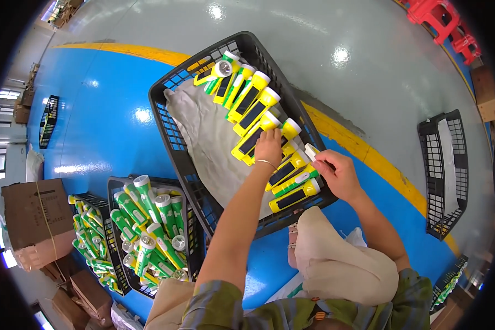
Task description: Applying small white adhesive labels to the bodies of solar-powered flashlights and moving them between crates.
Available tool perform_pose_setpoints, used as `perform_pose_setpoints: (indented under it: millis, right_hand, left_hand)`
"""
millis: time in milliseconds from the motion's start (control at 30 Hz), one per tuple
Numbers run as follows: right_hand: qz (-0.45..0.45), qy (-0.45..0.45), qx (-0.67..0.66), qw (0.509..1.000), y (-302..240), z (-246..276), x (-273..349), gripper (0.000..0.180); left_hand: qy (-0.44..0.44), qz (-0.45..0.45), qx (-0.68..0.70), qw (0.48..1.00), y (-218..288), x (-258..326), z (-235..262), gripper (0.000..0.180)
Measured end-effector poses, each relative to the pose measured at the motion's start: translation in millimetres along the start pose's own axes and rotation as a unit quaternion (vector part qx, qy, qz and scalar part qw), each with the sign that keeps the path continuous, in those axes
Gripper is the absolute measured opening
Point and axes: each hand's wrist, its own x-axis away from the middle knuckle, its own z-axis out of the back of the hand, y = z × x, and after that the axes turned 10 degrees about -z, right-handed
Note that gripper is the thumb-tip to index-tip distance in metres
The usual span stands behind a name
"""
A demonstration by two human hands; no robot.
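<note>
A black plastic crate (pixel 165 124) lined with a greyish sheet (pixel 203 143) sits in front of me. Yellow, green and white flashlights with dark panels lie along its right side in a slanting row, such as this flashlight (pixel 253 116). My left hand (pixel 268 147) reaches into the row, its fingers closed over a yellow flashlight (pixel 249 142) and partly hiding it. By the crate's right rim, my right hand (pixel 338 173) pinches a small white piece (pixel 312 152) between thumb and fingers; its exact kind is unclear. Below it lies another flashlight (pixel 295 197).
A crate heaped with green flashlights (pixel 154 225) stands at lower left, beside another filled crate (pixel 93 234) and a cardboard box (pixel 38 214). A black crate (pixel 443 170) with a white liner stands right. Red plastic stools (pixel 435 19) are at far right, beyond a yellow floor line (pixel 363 148).
</note>
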Motion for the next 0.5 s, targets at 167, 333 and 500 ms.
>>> perform_pose_setpoints:
  millis: [167, 333, 500]
  right_hand:
    - [-0.019, 0.002, -0.014, 1.0, 10, 2, 1, 0.009]
    - [0.035, -0.107, -0.016, 0.994, -7, -5, 4, 0.009]
    - [0.094, -0.137, -0.031, 0.986, -16, -7, 8, 0.005]
  left_hand:
    - [-0.023, 0.169, 0.583, 0.794, 1, 36, 50, 0.065]
    - [-0.001, 0.129, 0.864, 0.488, 32, 77, 98, 0.054]
    - [0.038, 0.131, 0.676, 0.724, 62, 91, 110, 0.048]
